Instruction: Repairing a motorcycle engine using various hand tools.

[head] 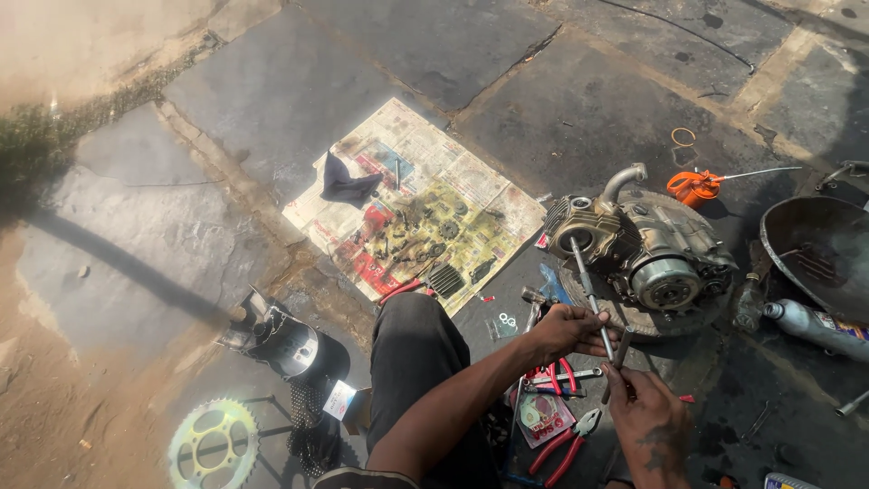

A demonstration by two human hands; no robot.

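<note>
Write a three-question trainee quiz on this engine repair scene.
1. True or false: the engine rests on the newspaper.
2. Which colour is the oil can behind the engine? A) blue B) orange C) green
3. Fill in: the left hand grips a long thin ____ that runs up to the engine.

Key
1. False. The engine sits on the stone floor, apart from the newspaper, which holds small parts and a dark cloth.
2. B, orange.
3. Rod. The right hand holds a shorter tool beside it.
</note>
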